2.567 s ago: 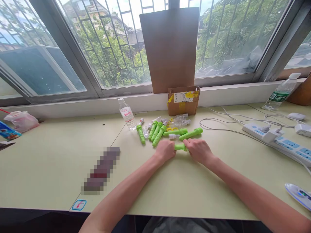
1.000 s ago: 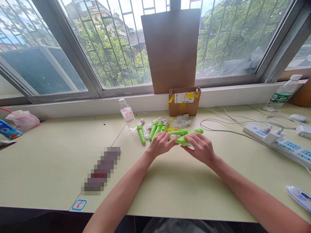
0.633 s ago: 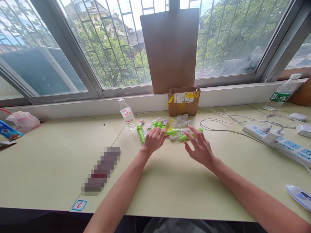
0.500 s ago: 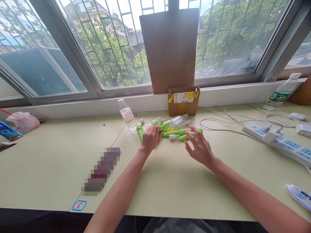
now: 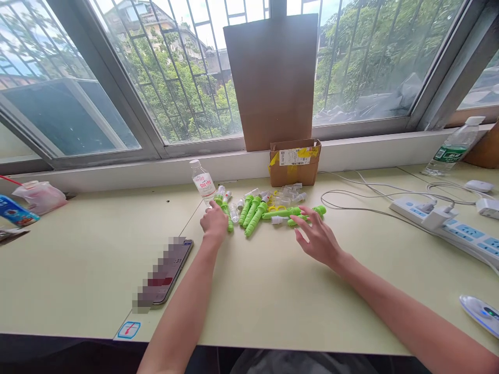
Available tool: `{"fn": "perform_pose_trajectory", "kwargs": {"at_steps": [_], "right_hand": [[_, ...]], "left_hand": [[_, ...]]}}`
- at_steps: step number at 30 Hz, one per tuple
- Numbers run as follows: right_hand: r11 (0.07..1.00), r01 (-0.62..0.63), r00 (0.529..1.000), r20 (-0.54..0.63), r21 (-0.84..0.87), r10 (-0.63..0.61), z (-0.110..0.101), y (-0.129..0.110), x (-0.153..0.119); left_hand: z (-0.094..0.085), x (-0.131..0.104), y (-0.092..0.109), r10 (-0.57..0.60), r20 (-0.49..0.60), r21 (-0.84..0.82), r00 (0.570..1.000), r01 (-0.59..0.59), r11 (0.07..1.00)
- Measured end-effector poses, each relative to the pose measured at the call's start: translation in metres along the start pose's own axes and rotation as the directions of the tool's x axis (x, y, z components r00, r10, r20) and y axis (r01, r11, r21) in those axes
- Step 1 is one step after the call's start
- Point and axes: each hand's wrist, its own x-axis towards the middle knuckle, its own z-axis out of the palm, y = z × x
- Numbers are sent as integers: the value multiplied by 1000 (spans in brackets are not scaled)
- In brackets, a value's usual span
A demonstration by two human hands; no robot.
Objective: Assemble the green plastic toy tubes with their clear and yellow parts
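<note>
Head view: the left hand (image 5: 214, 223) is closed around one end of a green tube with a clear tip (image 5: 219, 195), just in front of a water bottle (image 5: 204, 185). The right hand (image 5: 317, 238) is open, fingers spread, beside the green tubes (image 5: 255, 219) lying at the right of the pile; whether it touches one, I cannot tell. Clear pieces (image 5: 287, 194) and yellow rings (image 5: 277, 208) lie among the tubes on the surface (image 5: 268, 301), in front of a cardboard box (image 5: 295, 165). A phone (image 5: 167, 275), partly blurred, lies near the left forearm.
</note>
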Motion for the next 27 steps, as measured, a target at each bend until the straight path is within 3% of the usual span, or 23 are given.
{"fn": "perform_pose_trajectory", "kwargs": {"at_steps": [5, 18, 23, 27], "right_hand": [[1000, -6, 1000, 19, 10, 6, 0, 0, 0], [1000, -9, 993, 116, 9, 8, 2, 0, -1], [1000, -1, 990, 142, 11, -1, 2, 0, -2], [1000, -2, 988, 156, 8, 1, 4, 1, -3]], "left_hand": [[7, 2, -2, -2, 103, 20, 995, -1, 1000], [12, 1, 1, 60, 113, 41, 992, -65, 997], [14, -2, 5, 89, 5, 61, 996, -89, 994], [17, -5, 9, 263, -138, 79, 955, -254, 964]]}}
